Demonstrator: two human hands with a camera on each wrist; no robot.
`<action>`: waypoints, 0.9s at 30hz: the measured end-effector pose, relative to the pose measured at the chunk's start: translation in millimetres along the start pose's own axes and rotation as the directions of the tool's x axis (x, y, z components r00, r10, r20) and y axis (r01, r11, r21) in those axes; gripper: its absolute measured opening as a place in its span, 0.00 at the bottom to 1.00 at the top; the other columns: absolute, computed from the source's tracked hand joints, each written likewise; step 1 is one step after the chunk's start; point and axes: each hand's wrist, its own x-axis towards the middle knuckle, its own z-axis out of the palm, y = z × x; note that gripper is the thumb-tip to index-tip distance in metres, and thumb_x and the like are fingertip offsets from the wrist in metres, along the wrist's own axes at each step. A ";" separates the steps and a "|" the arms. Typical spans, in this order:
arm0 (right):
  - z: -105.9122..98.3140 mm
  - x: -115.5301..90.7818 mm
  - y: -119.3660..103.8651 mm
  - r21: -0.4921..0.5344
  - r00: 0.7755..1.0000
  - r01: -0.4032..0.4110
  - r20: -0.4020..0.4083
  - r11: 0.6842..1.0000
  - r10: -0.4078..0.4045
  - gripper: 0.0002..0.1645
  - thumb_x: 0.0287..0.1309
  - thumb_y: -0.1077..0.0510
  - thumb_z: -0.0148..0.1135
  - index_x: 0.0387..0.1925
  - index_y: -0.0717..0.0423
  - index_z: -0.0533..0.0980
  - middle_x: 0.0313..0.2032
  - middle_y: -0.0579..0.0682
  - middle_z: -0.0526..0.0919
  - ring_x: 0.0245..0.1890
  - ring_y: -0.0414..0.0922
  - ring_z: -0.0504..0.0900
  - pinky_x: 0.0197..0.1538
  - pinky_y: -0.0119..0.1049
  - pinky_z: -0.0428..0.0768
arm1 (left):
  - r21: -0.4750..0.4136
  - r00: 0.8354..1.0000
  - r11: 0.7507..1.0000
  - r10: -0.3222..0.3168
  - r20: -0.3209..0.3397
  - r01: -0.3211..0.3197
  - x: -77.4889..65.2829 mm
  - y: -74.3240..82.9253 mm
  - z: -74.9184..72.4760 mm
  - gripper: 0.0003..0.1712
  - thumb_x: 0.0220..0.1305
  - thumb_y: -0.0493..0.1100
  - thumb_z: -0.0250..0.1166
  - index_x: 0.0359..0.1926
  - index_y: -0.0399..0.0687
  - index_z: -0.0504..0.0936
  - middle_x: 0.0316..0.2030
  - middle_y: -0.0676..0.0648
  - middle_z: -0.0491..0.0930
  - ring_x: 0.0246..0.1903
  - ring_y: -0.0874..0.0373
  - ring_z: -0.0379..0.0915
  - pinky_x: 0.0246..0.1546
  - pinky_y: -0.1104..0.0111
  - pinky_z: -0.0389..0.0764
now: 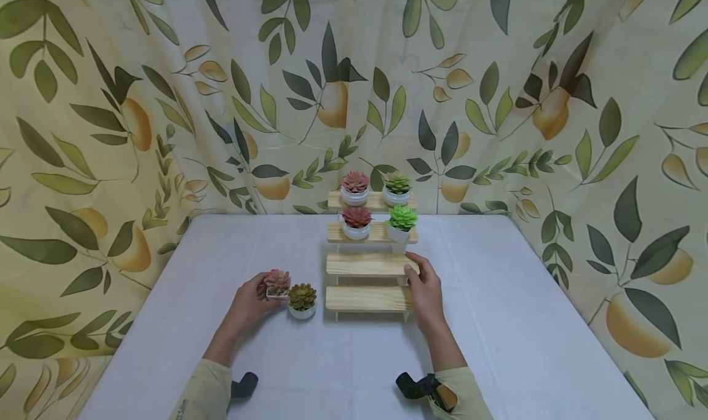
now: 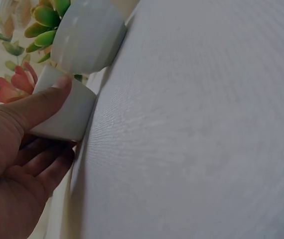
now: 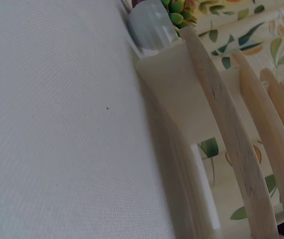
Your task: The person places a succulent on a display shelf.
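In the head view, my left hand (image 1: 250, 302) holds a small white pot with a pink artificial succulent (image 1: 278, 281), left of the stand. The left wrist view shows the thumb against the white pot (image 2: 67, 112) and fingers curled around its other side; the pot is at the tabletop. Just beside it stands a round white pot with a green-and-reddish succulent (image 1: 302, 298). My right hand (image 1: 428, 292) grips the right end of a shelf on the tiered wooden stand (image 1: 365, 264). Only a sliver of that hand shows in the right wrist view, at the stand's edge (image 3: 251, 174).
On the upper two tiers sit a pink succulent (image 1: 355, 183), a green one (image 1: 397, 184), a dark red one (image 1: 356, 218) and a bright green one (image 1: 402, 219), all in white pots. A white cloth covers the table (image 1: 525, 321). Behind hangs a leaf-and-fruit curtain (image 1: 387, 69).
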 end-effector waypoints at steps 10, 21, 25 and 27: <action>-0.3 0.8 1.6 -0.010 1.000 -0.002 0.002 1.000 0.002 0.22 0.80 0.54 0.53 0.69 0.53 0.72 0.74 0.50 0.65 0.71 0.46 0.64 0.67 0.53 0.71 | 0.004 0.998 1.000 0.015 -0.060 -0.014 -5.5 8.7 -9.0 0.39 0.55 0.34 0.80 0.66 0.32 0.73 0.59 0.30 0.78 0.61 0.36 0.75 0.63 0.51 0.76; -0.1 0.6 1.1 -0.018 1.000 -0.005 0.006 1.000 0.005 0.22 0.80 0.53 0.53 0.69 0.52 0.72 0.76 0.48 0.62 0.72 0.46 0.64 0.68 0.52 0.71 | -0.074 0.994 0.997 -0.004 -0.111 -0.004 -8.5 15.1 -12.8 0.40 0.57 0.37 0.80 0.68 0.33 0.72 0.60 0.29 0.77 0.61 0.37 0.75 0.61 0.53 0.78; 0.0 0.5 0.5 -0.017 1.000 -0.012 0.011 1.000 0.012 0.23 0.80 0.52 0.53 0.70 0.51 0.72 0.77 0.48 0.61 0.72 0.46 0.63 0.69 0.52 0.70 | -0.092 0.992 0.996 -0.023 -0.125 0.012 -6.8 20.4 -13.5 0.43 0.58 0.39 0.80 0.70 0.35 0.70 0.62 0.31 0.77 0.62 0.39 0.74 0.61 0.53 0.78; -0.1 0.4 -0.3 -0.019 1.000 -0.018 0.009 1.000 0.019 0.23 0.80 0.52 0.53 0.70 0.52 0.71 0.77 0.47 0.61 0.73 0.46 0.63 0.69 0.51 0.70 | -0.099 0.992 0.995 -0.031 -0.124 0.018 -6.6 24.3 -12.7 0.44 0.57 0.40 0.80 0.71 0.36 0.70 0.63 0.31 0.76 0.63 0.40 0.74 0.61 0.53 0.78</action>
